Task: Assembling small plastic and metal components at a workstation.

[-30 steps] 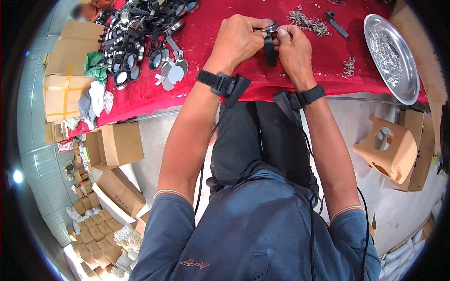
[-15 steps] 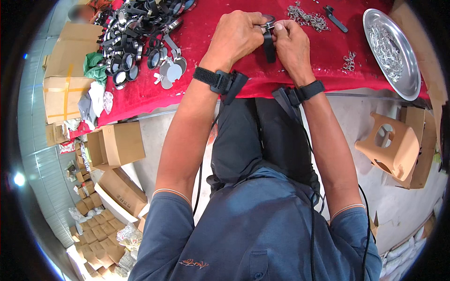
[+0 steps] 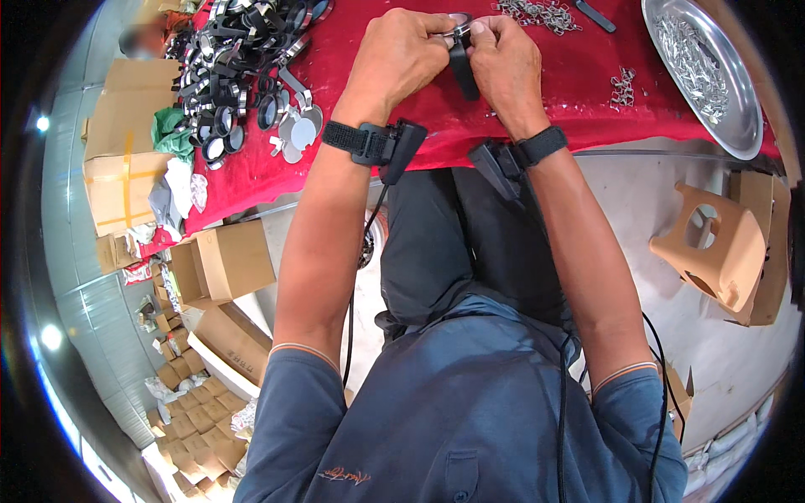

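At the far edge of the view, my left hand [image 3: 398, 59] is closed on a round part with a metal rim and a flat black handle [image 3: 463, 74]. The handle hangs down toward me between both hands. My right hand [image 3: 510, 74] pinches at the same rim from the other side, thumb and fingertips together. Whether a small clip is also in those fingers cannot be made out. Several loose wire clips [image 3: 541, 13] lie beyond my right hand, and a smaller group of clips [image 3: 622, 88] lies to its right.
A heap of black-handled round parts [image 3: 222, 80] covers the red cloth's left side, with grey discs [image 3: 303, 132] beside it. Rightward are a separate black handle [image 3: 595, 15] and an oval metal tray [image 3: 749, 147] of small metal pieces. A tan stool [image 3: 725, 243] and cardboard boxes [image 3: 239, 260] stand below.
The view has shifted slightly, so the table sits higher in it. Both hands keep hold of the round part, which looks turned a little.
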A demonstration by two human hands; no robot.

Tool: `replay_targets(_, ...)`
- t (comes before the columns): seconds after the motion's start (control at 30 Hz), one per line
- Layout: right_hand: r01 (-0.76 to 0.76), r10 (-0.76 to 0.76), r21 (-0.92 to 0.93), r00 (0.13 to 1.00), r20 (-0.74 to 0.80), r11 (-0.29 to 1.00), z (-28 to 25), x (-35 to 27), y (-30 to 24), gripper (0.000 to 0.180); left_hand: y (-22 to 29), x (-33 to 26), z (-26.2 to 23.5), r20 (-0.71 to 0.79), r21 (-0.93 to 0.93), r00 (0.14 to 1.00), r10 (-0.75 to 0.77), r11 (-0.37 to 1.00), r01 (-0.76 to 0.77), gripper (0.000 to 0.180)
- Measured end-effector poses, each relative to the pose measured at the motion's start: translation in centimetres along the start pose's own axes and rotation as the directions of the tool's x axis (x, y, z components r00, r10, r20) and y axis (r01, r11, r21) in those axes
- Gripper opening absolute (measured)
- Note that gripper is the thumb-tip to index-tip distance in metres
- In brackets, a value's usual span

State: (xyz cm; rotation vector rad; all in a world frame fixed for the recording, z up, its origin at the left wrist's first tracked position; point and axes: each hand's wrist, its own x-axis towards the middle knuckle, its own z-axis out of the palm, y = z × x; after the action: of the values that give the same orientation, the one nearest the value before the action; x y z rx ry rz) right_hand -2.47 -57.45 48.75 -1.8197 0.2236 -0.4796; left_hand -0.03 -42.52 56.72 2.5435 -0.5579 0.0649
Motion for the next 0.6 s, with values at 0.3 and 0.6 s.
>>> replay_targets(0.3, 0.066, -0.066, 0.041, 0.998, 0.006, 0.997, -0.3, -0.3, 0.6, 0.027, 1.0, -0.4, 0.2, -0.054, 0.069, 0.996, -0.071, 0.995, 0.075, 0.034)
replay_targets(0.6, 0.072, -0.073, -0.063, 0.997, -0.023, 0.995, 0.1, -0.1, 0.3, 0.030, 0.0, -0.1, 0.7, -0.075, 0.106, 0.997, 0.006, 0.994, 0.002, 0.033)
